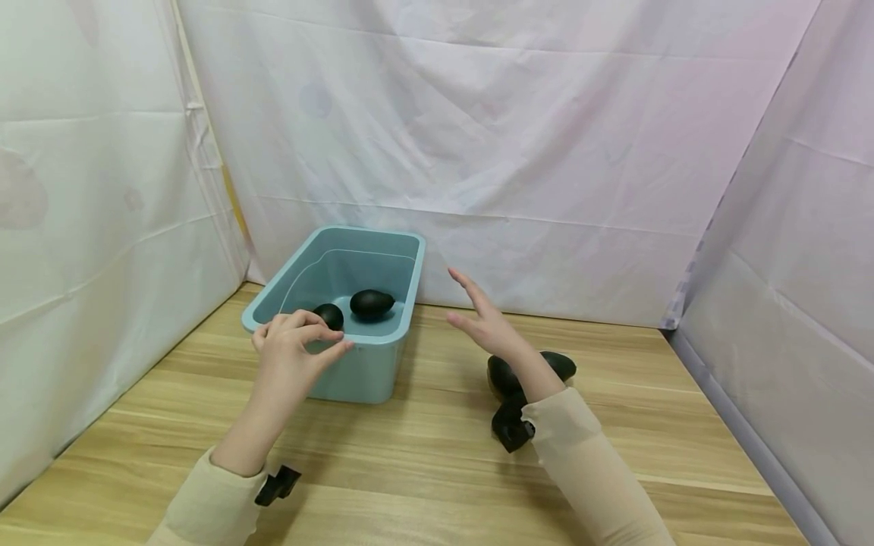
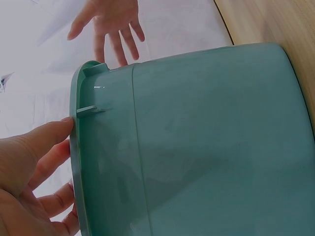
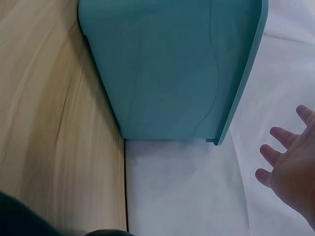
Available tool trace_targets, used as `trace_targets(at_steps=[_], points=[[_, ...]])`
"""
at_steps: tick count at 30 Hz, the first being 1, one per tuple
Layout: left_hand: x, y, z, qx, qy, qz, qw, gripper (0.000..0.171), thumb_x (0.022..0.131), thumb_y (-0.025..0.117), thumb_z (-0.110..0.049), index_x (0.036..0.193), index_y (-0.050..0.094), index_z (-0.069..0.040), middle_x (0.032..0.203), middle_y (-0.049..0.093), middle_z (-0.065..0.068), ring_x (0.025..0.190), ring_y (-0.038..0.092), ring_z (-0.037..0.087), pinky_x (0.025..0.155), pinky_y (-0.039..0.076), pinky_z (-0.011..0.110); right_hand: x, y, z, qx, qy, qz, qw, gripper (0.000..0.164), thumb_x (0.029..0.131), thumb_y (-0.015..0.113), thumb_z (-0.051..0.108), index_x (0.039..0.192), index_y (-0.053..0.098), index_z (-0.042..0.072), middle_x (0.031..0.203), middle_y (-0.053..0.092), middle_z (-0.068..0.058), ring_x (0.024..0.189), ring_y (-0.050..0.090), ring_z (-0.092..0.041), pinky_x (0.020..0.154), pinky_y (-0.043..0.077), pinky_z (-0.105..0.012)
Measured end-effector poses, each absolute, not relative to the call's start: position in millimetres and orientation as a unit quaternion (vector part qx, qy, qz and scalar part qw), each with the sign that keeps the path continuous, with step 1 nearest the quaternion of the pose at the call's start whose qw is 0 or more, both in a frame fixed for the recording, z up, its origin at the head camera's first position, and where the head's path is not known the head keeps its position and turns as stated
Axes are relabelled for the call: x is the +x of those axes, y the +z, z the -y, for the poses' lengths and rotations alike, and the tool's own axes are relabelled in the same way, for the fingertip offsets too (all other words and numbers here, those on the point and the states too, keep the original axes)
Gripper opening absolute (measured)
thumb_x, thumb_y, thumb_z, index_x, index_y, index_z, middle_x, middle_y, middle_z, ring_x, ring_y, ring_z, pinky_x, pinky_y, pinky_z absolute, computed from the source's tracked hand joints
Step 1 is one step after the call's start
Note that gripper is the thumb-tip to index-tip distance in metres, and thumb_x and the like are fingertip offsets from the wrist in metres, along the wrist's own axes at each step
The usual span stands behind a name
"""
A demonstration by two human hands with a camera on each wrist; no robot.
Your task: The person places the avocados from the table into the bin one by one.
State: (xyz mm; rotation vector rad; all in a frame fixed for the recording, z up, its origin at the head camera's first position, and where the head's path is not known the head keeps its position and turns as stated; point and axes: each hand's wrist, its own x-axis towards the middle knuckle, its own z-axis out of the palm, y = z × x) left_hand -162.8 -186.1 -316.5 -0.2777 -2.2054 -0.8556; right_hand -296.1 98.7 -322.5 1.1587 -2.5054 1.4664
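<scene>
A light blue-green plastic bin [image 1: 362, 371] stands left of centre on the table. Inside it lie two dark, egg-shaped fruits that look like avocados, one fruit [image 1: 372, 304] in full view, the other [image 1: 331, 315] partly covered by my left hand [image 1: 290, 345]. That hand grips the bin's near rim, thumb on the outer side and bent fingers passing behind the edge in the left wrist view. My right hand [image 1: 486, 326] hovers to the right of the bin, fingers stretched and spread, holding nothing. Below its wrist, more dark fruits [image 1: 561, 365] lie on the table, partly hidden.
A wooden table [image 1: 423, 470] spreads under everything. White cloth [image 1: 546, 174] hangs behind the bin and on both sides. Small black cameras [image 1: 278, 485] are strapped to both wrists.
</scene>
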Motion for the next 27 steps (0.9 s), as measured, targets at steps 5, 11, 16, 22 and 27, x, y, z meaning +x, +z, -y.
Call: trace_targets(at_steps=[5,11,16,22,27], points=[[-163,-316,186,-0.108,-0.335,0.859,0.372,0.016,0.066,0.088,-0.009,0.076,0.076,-0.006,0.084,0.06,0.002,0.088,0.046,0.027,0.088,0.017,0.059,-296,-325,-107,0.371,0.472,0.8,0.009,0.097,0.081,0.049,0.073,0.155,0.015,0.021,0.158,0.011,-0.002,0.144,0.007,-0.025,0.108,0.011,-0.06],[-162,-316,186,-0.108,-0.337,0.859,0.371,0.016,0.066,0.088,-0.009,0.076,0.076,-0.007,0.084,0.06,0.002,0.088,0.046,0.026,0.088,0.017,0.058,-283,-315,-115,0.372,0.481,0.794,0.007,0.104,0.079,0.048,0.075,0.154,0.013,0.011,0.158,0.012,-0.012,0.143,0.006,-0.032,0.107,0.01,-0.061],[-163,-317,186,-0.109,-0.334,0.86,0.37,0.016,0.067,0.088,-0.011,0.077,0.076,-0.007,0.085,0.06,0.002,0.088,0.046,0.026,0.088,0.017,0.059,-267,-303,-122,0.375,0.481,0.792,0.01,0.096,0.088,0.051,0.065,0.153,0.013,0.005,0.157,0.013,-0.017,0.143,0.006,-0.035,0.107,0.01,-0.063],[-163,-317,186,-0.109,-0.333,0.86,0.37,0.016,0.067,0.088,-0.012,0.077,0.076,-0.007,0.085,0.06,0.002,0.088,0.046,0.026,0.088,0.017,0.059,-267,-305,-134,0.376,0.477,0.794,0.026,0.08,0.096,0.057,0.04,0.153,0.014,0.004,0.156,0.013,-0.018,0.143,0.007,-0.035,0.106,0.009,-0.064],[-163,-317,186,-0.109,-0.333,0.861,0.37,0.016,0.067,0.088,-0.012,0.077,0.076,-0.007,0.085,0.06,0.002,0.088,0.046,0.026,0.089,0.017,0.06,-268,-308,-144,0.367,0.486,0.793,0.03,0.086,0.093,0.058,0.048,0.153,0.014,0.005,0.156,0.014,-0.019,0.143,0.007,-0.036,0.105,0.009,-0.065]])
